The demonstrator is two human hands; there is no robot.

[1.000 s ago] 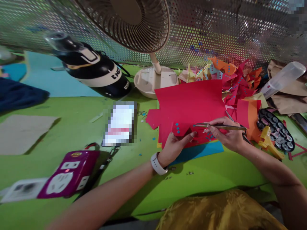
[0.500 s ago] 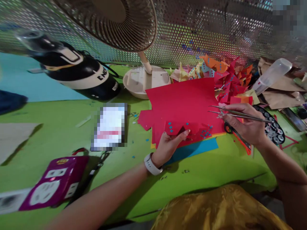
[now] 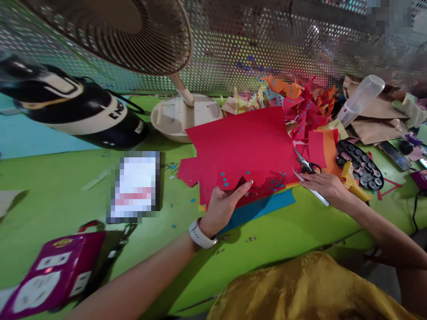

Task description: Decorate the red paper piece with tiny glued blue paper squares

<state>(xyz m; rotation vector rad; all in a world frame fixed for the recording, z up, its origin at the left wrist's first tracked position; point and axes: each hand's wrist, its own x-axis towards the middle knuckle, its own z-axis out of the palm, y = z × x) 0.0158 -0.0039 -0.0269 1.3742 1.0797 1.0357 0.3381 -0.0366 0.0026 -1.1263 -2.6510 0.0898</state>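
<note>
Thumb on top, my left hand pinches a small piece of red paper marked with blue diamond bits, low over a large red sheet. Loose blue paper bits lie on the sheet's lower right. My right hand rests palm down at the sheet's right edge, fingers stretched out flat over the tweezers, whose tips point up and left. Just beyond its fingers lie scissors with black handles. A blue paper strip shows beneath the sheet's front edge.
A fan base, black bottle and phone stand or lie left. Folded paper scraps pile up behind. To the right are a yellow glue gun, a black palette and a clear bottle.
My right hand has lowered to the table and its fingers have flattened; the tweezers, raised before, now lie low beneath it. My left hand keeps its pinch. The view has shifted right.
</note>
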